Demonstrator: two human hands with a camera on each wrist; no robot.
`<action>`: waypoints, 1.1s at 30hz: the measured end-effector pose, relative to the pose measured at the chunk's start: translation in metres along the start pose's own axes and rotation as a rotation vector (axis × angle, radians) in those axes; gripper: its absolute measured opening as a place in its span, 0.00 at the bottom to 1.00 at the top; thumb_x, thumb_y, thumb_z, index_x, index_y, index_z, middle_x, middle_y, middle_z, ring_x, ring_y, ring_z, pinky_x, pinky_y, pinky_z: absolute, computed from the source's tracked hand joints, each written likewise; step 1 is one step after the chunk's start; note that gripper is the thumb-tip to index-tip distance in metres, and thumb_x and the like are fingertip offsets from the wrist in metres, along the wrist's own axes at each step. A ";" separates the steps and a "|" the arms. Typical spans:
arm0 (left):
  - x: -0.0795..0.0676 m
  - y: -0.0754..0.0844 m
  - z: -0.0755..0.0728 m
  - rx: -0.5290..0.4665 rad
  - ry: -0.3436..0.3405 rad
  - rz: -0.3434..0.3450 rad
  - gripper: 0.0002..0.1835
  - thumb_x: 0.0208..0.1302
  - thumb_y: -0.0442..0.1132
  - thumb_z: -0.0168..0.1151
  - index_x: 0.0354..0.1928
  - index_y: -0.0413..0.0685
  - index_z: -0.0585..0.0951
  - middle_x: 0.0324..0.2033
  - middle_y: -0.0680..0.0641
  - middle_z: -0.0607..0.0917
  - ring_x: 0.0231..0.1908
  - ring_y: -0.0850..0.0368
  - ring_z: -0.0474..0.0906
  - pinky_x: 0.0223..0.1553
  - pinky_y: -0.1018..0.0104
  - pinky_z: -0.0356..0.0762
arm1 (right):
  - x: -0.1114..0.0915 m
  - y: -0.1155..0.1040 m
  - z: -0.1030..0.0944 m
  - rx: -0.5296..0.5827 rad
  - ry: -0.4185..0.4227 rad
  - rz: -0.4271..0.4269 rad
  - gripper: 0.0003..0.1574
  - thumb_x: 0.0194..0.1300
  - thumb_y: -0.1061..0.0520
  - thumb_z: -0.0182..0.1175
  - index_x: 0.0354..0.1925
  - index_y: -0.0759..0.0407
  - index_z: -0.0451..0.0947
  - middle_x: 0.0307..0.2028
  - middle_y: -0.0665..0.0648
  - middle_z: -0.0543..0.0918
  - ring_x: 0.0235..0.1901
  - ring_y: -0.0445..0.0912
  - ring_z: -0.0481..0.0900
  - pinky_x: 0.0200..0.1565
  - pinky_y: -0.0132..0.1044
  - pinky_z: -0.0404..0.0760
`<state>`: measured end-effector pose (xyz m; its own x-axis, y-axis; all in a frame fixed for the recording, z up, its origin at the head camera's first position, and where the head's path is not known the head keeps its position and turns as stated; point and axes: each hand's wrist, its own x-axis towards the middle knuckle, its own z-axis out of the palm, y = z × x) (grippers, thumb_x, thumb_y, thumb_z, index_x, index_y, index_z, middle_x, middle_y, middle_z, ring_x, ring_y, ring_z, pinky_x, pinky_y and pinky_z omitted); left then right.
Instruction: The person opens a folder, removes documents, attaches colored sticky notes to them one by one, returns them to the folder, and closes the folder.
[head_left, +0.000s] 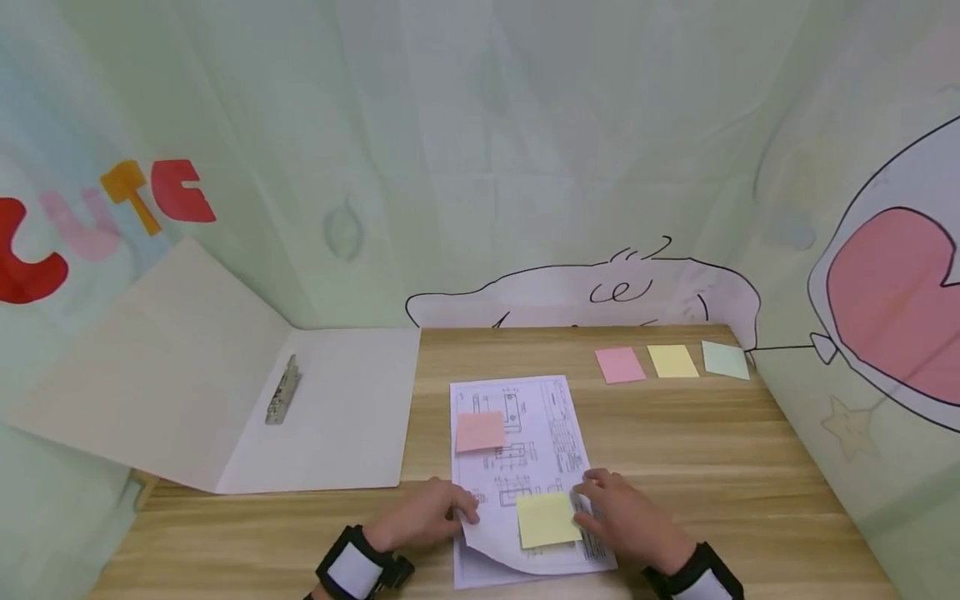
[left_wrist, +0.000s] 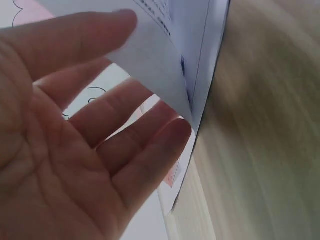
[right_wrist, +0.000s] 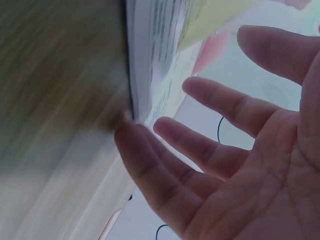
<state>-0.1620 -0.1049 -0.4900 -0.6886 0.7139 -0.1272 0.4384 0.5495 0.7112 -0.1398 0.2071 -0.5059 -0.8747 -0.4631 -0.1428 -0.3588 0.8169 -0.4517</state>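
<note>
A stack of sheets printed with technical drawings lies on the table, its top sheet lifted and curling at the lower left. At that edge my left hand pinches the top sheet, thumb over it and fingers beneath, as the left wrist view shows. My right hand is at the right side of the stack, fingers apart and fingertips right at the paper's edge. A pink sticky note is on the sheet's upper left and a yellow sticky note near its bottom.
To the left lies an open white folder with a metal clip, its cover leaning against the curtain. Pink, yellow and pale green sticky notes form a row at the back right of the wooden table.
</note>
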 end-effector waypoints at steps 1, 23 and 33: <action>-0.001 0.001 0.001 0.010 -0.006 -0.001 0.09 0.54 0.26 0.64 0.35 0.44 0.87 0.40 0.50 0.86 0.39 0.67 0.77 0.42 0.69 0.75 | 0.000 -0.002 0.001 -0.010 -0.003 -0.002 0.23 0.64 0.46 0.60 0.51 0.60 0.79 0.54 0.67 0.74 0.53 0.59 0.73 0.51 0.54 0.73; -0.016 0.004 0.003 -0.561 0.285 -0.364 0.28 0.72 0.42 0.48 0.64 0.26 0.62 0.60 0.28 0.67 0.59 0.36 0.64 0.56 0.42 0.65 | -0.003 -0.020 0.015 -0.215 0.021 -0.010 0.33 0.47 0.45 0.73 0.51 0.55 0.80 0.55 0.65 0.73 0.51 0.60 0.71 0.47 0.55 0.76; -0.008 -0.007 0.008 -0.890 0.334 -0.408 0.29 0.73 0.39 0.45 0.64 0.21 0.56 0.59 0.29 0.67 0.57 0.43 0.68 0.55 0.52 0.69 | -0.001 -0.021 0.014 -0.218 0.015 -0.024 0.31 0.47 0.46 0.73 0.49 0.56 0.81 0.52 0.64 0.75 0.49 0.59 0.71 0.47 0.54 0.75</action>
<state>-0.1553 -0.1108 -0.4994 -0.8738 0.3133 -0.3718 -0.3567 0.1064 0.9281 -0.1270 0.1853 -0.5091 -0.8693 -0.4793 -0.1210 -0.4398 0.8616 -0.2534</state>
